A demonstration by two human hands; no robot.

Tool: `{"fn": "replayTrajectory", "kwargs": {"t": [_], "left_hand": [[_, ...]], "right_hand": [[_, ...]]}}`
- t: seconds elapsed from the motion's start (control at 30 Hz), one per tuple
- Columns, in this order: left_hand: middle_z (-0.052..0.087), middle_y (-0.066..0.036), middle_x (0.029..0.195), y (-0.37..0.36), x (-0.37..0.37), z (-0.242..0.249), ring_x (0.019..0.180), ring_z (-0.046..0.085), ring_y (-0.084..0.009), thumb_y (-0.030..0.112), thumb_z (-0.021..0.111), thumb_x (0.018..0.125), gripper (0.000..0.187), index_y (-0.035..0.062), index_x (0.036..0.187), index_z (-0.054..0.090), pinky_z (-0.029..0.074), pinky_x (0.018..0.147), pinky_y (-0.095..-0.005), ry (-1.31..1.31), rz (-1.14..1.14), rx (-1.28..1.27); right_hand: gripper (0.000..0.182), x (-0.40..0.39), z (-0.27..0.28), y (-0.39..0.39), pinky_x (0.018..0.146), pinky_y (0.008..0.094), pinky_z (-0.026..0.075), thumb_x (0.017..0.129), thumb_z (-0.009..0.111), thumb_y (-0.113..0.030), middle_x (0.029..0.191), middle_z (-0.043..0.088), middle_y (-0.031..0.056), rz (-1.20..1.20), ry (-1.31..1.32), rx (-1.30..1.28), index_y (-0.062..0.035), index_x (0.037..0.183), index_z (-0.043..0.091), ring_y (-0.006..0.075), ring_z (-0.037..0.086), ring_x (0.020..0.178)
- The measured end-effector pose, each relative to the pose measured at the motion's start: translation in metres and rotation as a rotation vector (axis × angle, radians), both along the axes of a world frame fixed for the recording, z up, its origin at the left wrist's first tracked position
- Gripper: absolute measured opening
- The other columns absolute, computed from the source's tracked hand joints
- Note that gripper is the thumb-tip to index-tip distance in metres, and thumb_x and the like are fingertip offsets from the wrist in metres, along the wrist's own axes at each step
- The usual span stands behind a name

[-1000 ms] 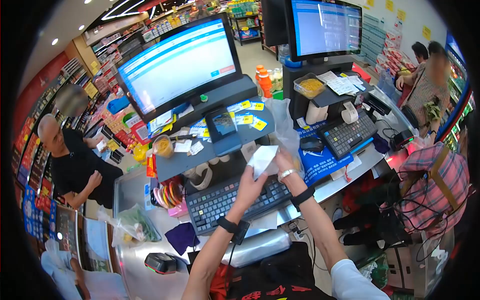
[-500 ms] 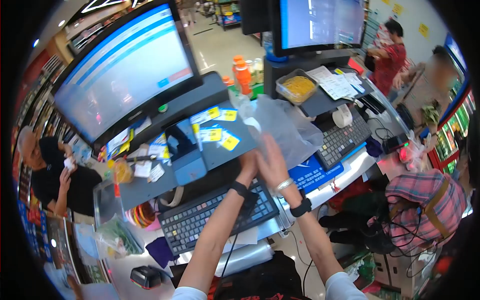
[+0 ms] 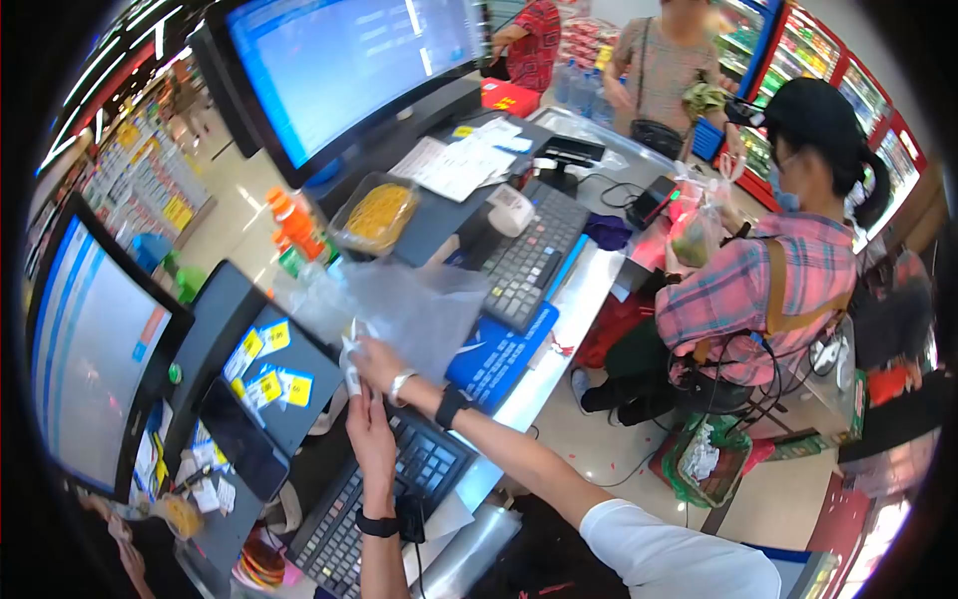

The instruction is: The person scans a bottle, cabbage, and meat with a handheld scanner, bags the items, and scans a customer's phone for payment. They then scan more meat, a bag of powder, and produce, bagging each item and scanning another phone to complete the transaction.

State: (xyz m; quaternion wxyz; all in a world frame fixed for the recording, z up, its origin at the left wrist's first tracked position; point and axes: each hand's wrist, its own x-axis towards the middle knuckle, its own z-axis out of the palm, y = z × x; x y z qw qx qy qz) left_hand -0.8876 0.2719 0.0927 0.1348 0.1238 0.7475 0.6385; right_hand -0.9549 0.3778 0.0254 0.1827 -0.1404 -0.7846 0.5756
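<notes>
At the counter my hands are close together, in front of a crumpled clear plastic bag (image 3: 424, 304). Between them is a narrow white item (image 3: 351, 361), upright and too blurred to name. My right hand (image 3: 381, 369) closes on its side with bent fingers. From below, the fingertips of my left hand (image 3: 371, 434) reach its lower end. A black keyboard (image 3: 344, 534) lies under my left forearm. Just right of the bag is a blue printed mat (image 3: 509, 354), partly beneath a second keyboard (image 3: 534, 265).
A co-worker in a plaid shirt (image 3: 798, 280) sits to the right beside a lined bin (image 3: 704, 459). A monitor (image 3: 349, 75), a tub of yellow rubber bands (image 3: 379, 213), papers (image 3: 459, 160) and orange bottles (image 3: 294, 225) stand ahead. Price tags (image 3: 269, 364) lie left.
My view has swung right, bringing the co-worker fully into sight. My hands, earlier together with the right one stretched out at the bag, now have a white item between them.
</notes>
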Motion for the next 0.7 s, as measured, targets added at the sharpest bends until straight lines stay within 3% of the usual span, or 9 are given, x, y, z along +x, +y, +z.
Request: {"fn": "replayTrajectory", "kwargs": {"t": [0.07,0.13,0.2,0.23,0.3,0.37,0.53,0.6,0.7], "left_hand": [[0.049,-0.014,0.125,-0.007,0.010,0.008,0.116,0.046,-0.0191,0.006,0.044,0.090,0.041,-0.0080,0.128,0.038,0.034,0.098,-0.0300,-0.024,0.115,0.246],[0.049,-0.018,0.124,-0.014,0.021,0.031,0.115,0.048,-0.0236,0.010,0.046,0.091,0.036,-0.0093,0.120,0.043,0.039,0.097,-0.0329,-0.221,0.211,0.555],[0.057,-0.019,0.112,-0.034,0.033,0.031,0.098,0.059,-0.0226,0.012,0.046,0.091,0.026,-0.0041,0.111,0.048,0.048,0.078,-0.0295,-0.426,0.114,0.677],[0.061,-0.018,0.103,-0.047,0.042,0.029,0.083,0.062,-0.0207,0.014,0.046,0.091,0.025,-0.0028,0.109,0.048,0.049,0.065,-0.0270,-0.428,0.255,0.667],[0.063,-0.015,0.086,-0.050,0.054,0.034,0.063,0.059,-0.0161,0.016,0.046,0.091,0.024,-0.0033,0.105,0.047,0.042,0.046,-0.0206,-0.656,-0.021,0.541],[0.062,-0.015,0.090,-0.064,0.062,0.017,0.066,0.059,-0.0155,0.016,0.045,0.092,0.024,-0.0024,0.107,0.046,0.040,0.046,-0.0190,-0.796,-0.164,0.629],[0.058,-0.015,0.102,-0.055,0.063,0.000,0.084,0.061,-0.0204,0.013,0.042,0.093,0.024,-0.0032,0.110,0.045,0.049,0.055,-0.0221,-1.103,0.055,0.971],[0.055,-0.018,0.110,-0.051,0.055,-0.004,0.098,0.058,-0.0251,0.011,0.041,0.092,0.027,-0.0043,0.114,0.044,0.054,0.076,-0.0298,-1.106,-0.051,1.209],[0.052,-0.018,0.115,-0.023,0.035,0.008,0.102,0.055,-0.0259,0.013,0.038,0.093,0.029,-0.0033,0.116,0.044,0.050,0.086,-0.0335,-0.907,0.082,1.054]], "right_hand": [[0.028,0.007,-0.001,0.009,0.074,0.0407,0.045,0.085,0.050,-0.023,0.086,0.060,0.0240,0.060,0.096,0.019,0.0023,0.095,0.057,0.0345,0.058,0.080],[0.018,0.036,0.033,0.006,0.062,0.0348,0.045,0.085,0.054,-0.017,0.073,0.061,0.0112,-0.005,0.107,-0.207,0.0002,0.085,0.059,0.0176,0.055,0.068],[0.013,0.047,0.035,0.017,0.056,0.0283,0.043,0.083,0.059,-0.015,0.070,0.060,0.0028,0.094,0.068,-0.405,-0.0021,0.082,0.061,0.0081,0.051,0.064],[0.011,0.047,0.015,-0.004,0.055,0.0258,0.044,0.083,0.058,-0.012,0.073,0.061,0.0020,0.071,0.125,-0.127,-0.0018,0.084,0.062,0.0080,0.052,0.063],[0.015,0.061,0.036,0.036,0.063,0.0231,0.047,0.084,0.056,-0.007,0.084,0.064,0.0064,0.160,0.075,-0.571,0.0010,0.096,0.062,0.0083,0.058,0.074],[0.028,0.068,0.051,0.042,0.073,0.0272,0.051,0.083,0.055,-0.003,0.095,0.063,0.0082,0.271,0.077,-0.999,0.0038,0.110,0.054,0.0158,0.062,0.083],[0.025,0.066,0.067,0.048,0.088,0.0298,0.044,0.080,0.056,0.001,0.097,0.063,0.0087,0.372,0.159,-1.193,0.0027,0.105,0.056,0.0161,0.059,0.094],[0.022,0.071,0.073,0.049,0.089,0.0291,0.043,0.079,0.055,0.002,0.097,0.063,0.0091,0.426,0.111,-1.002,0.0022,0.101,0.058,0.0162,0.059,0.095],[0.016,0.079,0.068,0.053,0.089,0.0275,0.042,0.077,0.053,0.004,0.099,0.063,0.0116,0.507,0.051,-0.625,0.0028,0.089,0.063,0.0172,0.057,0.099]]}}
